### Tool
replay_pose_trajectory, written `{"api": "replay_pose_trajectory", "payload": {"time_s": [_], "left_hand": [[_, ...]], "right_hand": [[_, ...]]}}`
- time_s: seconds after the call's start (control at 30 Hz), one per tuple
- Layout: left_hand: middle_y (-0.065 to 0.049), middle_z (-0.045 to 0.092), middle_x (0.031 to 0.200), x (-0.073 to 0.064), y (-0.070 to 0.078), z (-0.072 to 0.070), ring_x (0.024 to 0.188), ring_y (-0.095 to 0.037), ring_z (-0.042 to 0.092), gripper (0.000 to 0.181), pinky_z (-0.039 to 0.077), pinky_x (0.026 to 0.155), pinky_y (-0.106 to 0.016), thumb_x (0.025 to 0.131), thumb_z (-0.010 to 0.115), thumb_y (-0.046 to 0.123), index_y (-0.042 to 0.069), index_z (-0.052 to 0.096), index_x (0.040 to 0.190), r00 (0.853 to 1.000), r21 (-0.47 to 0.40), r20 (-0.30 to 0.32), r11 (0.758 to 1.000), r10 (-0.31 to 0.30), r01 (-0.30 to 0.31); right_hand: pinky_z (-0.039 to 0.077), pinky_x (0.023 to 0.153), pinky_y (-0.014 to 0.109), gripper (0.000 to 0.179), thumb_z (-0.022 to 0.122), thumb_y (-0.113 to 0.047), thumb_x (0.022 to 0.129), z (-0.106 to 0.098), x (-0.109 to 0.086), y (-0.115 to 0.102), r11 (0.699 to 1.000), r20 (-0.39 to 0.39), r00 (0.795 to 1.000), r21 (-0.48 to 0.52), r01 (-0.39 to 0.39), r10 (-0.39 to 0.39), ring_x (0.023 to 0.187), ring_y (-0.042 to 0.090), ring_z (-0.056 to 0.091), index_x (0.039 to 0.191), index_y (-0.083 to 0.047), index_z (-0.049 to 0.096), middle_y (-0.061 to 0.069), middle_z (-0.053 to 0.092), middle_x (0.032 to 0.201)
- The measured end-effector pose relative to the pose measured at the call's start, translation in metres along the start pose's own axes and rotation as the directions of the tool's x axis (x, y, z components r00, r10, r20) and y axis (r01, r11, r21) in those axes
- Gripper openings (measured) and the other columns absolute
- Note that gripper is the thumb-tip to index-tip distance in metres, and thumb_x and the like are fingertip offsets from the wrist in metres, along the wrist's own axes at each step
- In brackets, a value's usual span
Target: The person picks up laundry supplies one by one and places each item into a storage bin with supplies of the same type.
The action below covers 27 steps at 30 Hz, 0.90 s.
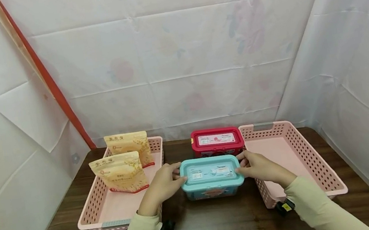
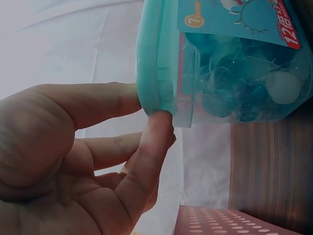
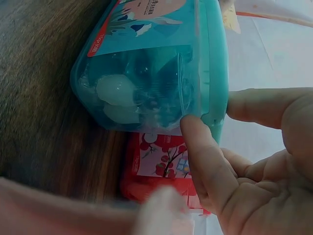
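Note:
A teal laundry pod box with a lid is at the middle of the dark wooden table. Blue and white pods show through its clear side. My left hand pinches the left end of the lid rim, thumb on top and a finger beneath. At the opposite end, my right hand pinches the rim the same way, as the right wrist view also shows in the fingers. Directly behind the teal box stands a similar red box.
On the left is a pink perforated basket with two yellow pouches standing in it. Another pink basket sits on the right, close to the red box. White patterned sheets close off the back and sides.

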<state>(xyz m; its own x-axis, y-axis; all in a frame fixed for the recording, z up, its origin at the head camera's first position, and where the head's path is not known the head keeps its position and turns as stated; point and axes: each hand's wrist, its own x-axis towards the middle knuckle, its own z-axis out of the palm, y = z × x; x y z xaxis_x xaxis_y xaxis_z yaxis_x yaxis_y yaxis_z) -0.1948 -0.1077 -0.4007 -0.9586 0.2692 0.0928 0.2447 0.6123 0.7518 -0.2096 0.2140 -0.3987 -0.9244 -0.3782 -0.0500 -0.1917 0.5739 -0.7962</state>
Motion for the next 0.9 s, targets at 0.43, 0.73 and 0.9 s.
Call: {"api": "replay_pose_trajectory", "payload": {"time_s": [0.43, 0.73, 0.9], "left_hand": [[-0.012, 0.062, 0.102, -0.0053, -0.0046, -0.0057, 0.088, -0.02, 0.066, 0.049, 0.059, 0.076, -0.036, 0.088, 0.077, 0.005, -0.01, 0.06, 0.131, 1.0, -0.025, 0.006, 0.999, -0.021, 0.021], [-0.012, 0.062, 0.101, -0.0058, -0.0054, -0.0091, 0.087, -0.019, 0.066, 0.049, 0.059, 0.074, -0.034, 0.087, 0.077, 0.004, -0.01, 0.06, 0.13, 1.0, -0.031, 0.011, 0.999, -0.025, 0.025], [-0.013, 0.062, 0.101, -0.0058, -0.0053, -0.0098, 0.087, -0.019, 0.066, 0.048, 0.059, 0.074, -0.034, 0.087, 0.077, 0.004, -0.011, 0.06, 0.129, 1.0, -0.018, 0.011, 1.0, -0.021, 0.021]], "right_hand": [[0.047, 0.06, 0.026, 0.04, 0.07, -0.012, 0.095, 0.0073, 0.0015, -0.0045, 1.0, 0.016, 0.999, 0.002, 0.03, -0.03, 0.078, 0.018, 0.055, 0.122, 0.01, 0.053, 0.008, 0.06, 0.092], [0.047, 0.058, 0.026, 0.041, 0.069, -0.014, 0.095, 0.009, 0.0024, -0.0029, 0.999, 0.032, 0.999, 0.01, 0.033, -0.034, 0.077, 0.02, 0.055, 0.124, 0.01, 0.052, 0.009, 0.059, 0.093], [0.047, 0.058, 0.027, 0.042, 0.07, -0.015, 0.096, 0.0095, 0.0024, -0.0017, 0.999, 0.038, 0.999, 0.019, 0.029, -0.03, 0.078, 0.019, 0.055, 0.124, 0.009, 0.051, 0.009, 0.059, 0.093]]}}
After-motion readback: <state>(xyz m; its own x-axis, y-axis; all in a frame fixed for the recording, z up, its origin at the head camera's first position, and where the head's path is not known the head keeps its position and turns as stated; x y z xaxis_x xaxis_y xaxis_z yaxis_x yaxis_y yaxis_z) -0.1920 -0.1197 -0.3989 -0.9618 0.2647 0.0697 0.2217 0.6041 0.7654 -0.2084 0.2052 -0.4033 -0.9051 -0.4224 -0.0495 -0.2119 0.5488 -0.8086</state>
